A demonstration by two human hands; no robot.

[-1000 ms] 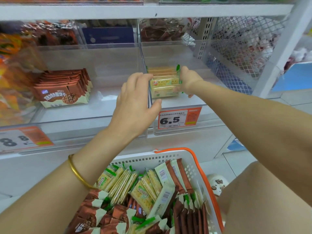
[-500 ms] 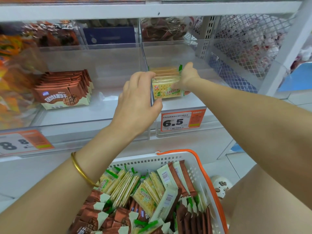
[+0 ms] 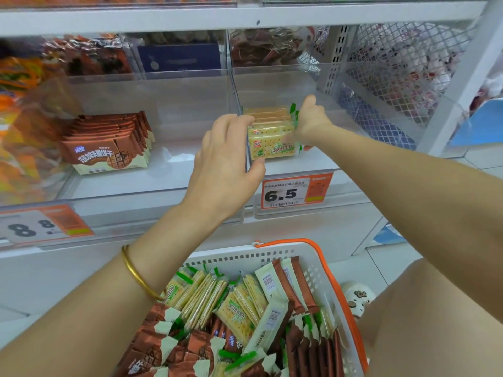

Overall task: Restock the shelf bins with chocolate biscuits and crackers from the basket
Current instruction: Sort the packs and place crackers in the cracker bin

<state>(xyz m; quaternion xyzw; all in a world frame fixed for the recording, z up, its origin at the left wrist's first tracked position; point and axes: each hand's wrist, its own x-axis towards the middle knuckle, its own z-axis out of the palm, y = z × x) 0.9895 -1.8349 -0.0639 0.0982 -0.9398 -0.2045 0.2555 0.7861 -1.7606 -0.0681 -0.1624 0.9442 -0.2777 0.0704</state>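
A stack of yellow-and-green cracker packs (image 3: 272,137) stands on edge in the right clear bin (image 3: 321,80). My left hand (image 3: 226,159) grips its left end, fingers over the top and thumb at the lower front corner. My right hand (image 3: 310,121) curls round its right end. A stack of brown chocolate biscuit packs (image 3: 109,142) sits in the left clear bin (image 3: 152,85). Below, the white basket (image 3: 245,257) with an orange handle holds several more cracker packs (image 3: 206,295) and chocolate biscuit packs (image 3: 296,284).
Price tags reading 6.5 (image 3: 296,191) and 8.8 (image 3: 40,224) hang on the shelf edge. Orange snack bags (image 3: 19,131) fill the far left. A white mesh panel (image 3: 394,77) closes the shelf's right side. Foil packs sit in bins behind.
The cracker stack between my hands has settled a little lower and nearer the bin's front, its front label now plain. Both hands stay on it.
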